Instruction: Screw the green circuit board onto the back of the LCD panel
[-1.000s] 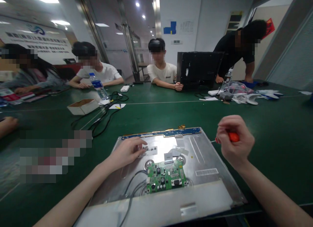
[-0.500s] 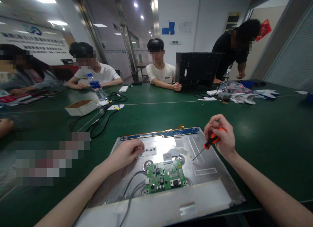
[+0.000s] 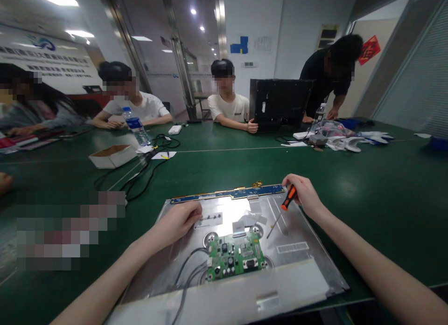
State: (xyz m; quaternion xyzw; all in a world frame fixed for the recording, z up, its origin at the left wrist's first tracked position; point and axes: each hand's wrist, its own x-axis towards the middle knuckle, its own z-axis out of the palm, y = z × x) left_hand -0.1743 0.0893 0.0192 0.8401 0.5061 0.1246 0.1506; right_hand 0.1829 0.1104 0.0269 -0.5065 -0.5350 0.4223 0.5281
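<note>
A silver metal panel [image 3: 297, 264] lies before me, a green circuit board [image 3: 235, 256] on its middle and a narrow blue board [image 3: 227, 193] along its far edge. Over the panel's far right corner, my right hand [image 3: 301, 192] grips an orange and black screwdriver [image 3: 289, 197], its shaft slanting down and left above the metal. My left hand [image 3: 185, 218] rests at the panel's left part beside a small label [image 3: 213, 219]; its fingers are curled together, and whatever they may hold is hidden. Dark cables run from the green board's left side.
Beyond the panel on the green table [image 3: 210, 169] are an open box [image 3: 112, 157], a water bottle [image 3: 136, 127], black cables and a black monitor [image 3: 282, 103] held by a person. White gloves [image 3: 345, 143] lie at the right. Several people are around the table.
My right hand has moved slightly left, and the screwdriver has turned steeper, its tip shifting left and toward me. My left hand stays at the same part of the panel. The view has shifted slightly.
</note>
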